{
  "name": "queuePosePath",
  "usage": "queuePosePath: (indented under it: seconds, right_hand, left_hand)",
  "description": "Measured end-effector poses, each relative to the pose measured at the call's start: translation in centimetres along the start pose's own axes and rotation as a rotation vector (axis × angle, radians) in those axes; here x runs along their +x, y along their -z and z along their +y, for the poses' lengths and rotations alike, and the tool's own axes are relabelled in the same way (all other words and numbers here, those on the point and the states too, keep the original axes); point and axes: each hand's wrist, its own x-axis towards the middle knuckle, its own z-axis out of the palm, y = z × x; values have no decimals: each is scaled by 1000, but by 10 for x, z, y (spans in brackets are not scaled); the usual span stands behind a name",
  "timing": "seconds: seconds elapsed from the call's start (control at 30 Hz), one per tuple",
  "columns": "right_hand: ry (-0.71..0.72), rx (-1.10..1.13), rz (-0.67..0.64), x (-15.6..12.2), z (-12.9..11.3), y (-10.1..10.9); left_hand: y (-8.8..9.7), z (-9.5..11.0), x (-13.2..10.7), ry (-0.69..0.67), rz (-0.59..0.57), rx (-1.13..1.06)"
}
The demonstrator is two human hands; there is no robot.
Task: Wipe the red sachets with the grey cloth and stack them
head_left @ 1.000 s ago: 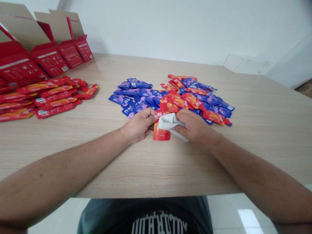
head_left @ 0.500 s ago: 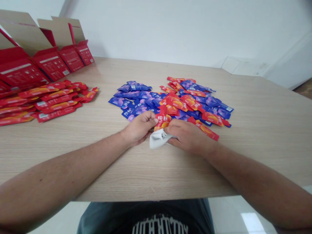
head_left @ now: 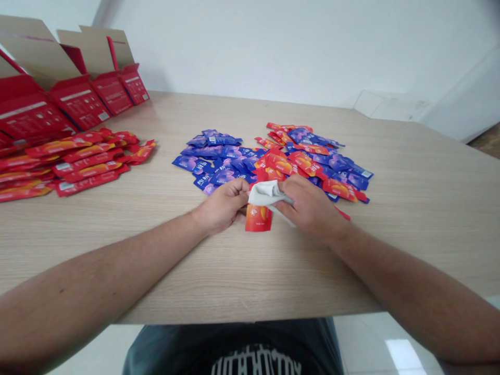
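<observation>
Pinching the upper end of a red-orange sachet (head_left: pixel 258 219), the left hand (head_left: pixel 221 205) steadies it, fingers pressed together, while the right hand (head_left: pixel 308 205) bunches a grey cloth (head_left: pixel 267 194) against it, fingers curled — just below the mixed sachet pile (head_left: pixel 273 161), with the wooden tabletop (head_left: pixel 250 271) running on to its near edge.

On my feed the wearer's dark slate T-shirt (head_left: pixel 167 351) fills the bottom centre of the frame, printed with blocky white lettering (head_left: pixel 255 362). A bare left forearm (head_left: pixel 97 265) and right forearm (head_left: pixel 402 284) lead to an equally bare left hand (head_left: pixel 221 205) and right hand (head_left: pixel 310 205).
</observation>
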Motion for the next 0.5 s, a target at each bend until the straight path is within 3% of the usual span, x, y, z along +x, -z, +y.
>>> queuePosePath:
  seconds: [0.07, 0.2, 0.4, 0.5]
  right_hand:
    - [-7, 14, 12, 0, 1, 0]
    - [118, 40, -137, 1, -4, 0]
    - [-24, 23, 54, 1, 3, 1]
    - [21, 65, -26, 1, 3, 1]
  left_hand:
    - [1, 0, 0, 9, -2, 19]
    - [0, 0, 0, -27, -21, -43]
    - [0, -1, 0, -1, -35, 11]
    - [2, -3, 1, -27, -35, 26]
